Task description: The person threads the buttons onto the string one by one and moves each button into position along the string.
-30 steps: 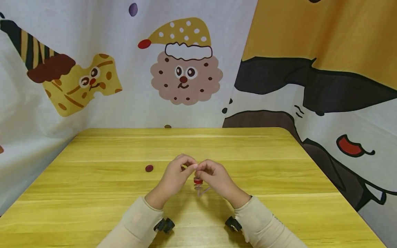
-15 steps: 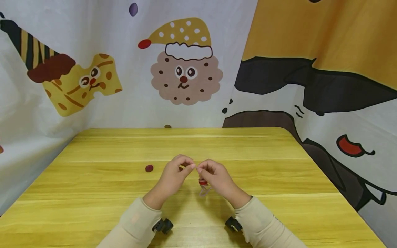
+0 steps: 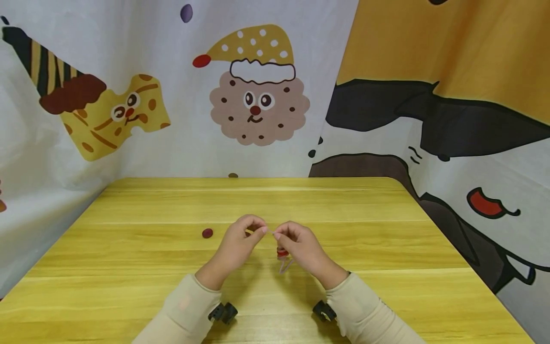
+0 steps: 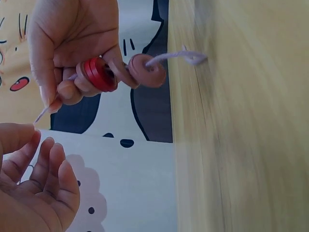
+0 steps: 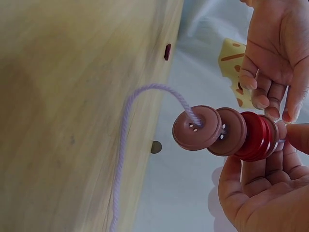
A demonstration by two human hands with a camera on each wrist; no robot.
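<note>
My left hand point(image 3: 237, 243) pinches the end of a lilac string point(image 4: 42, 114) between thumb and forefinger. A short taut length runs across to my right hand point(image 3: 301, 244), whose thumb and forefinger pinch the string too. Below the right hand hang several buttons threaded on it: red buttons point(image 5: 255, 136) in the middle and brownish-pink buttons point(image 5: 197, 128) around them. Past the outermost button the string's tail loops down in the right wrist view. Away to the left, a dark red button point(image 3: 207, 233) lies on the table.
A yellow wood-grain table point(image 3: 129, 267) spreads beneath both hands. Behind it hangs a white curtain point(image 3: 150, 48) printed with cartoon figures. Each wrist carries a small black camera point(image 3: 223, 313) just below the sleeve cuff.
My left hand has drawn slightly left, away from the right hand, and a stretch of string now shows between them. The hanging buttons have shifted a little right.
</note>
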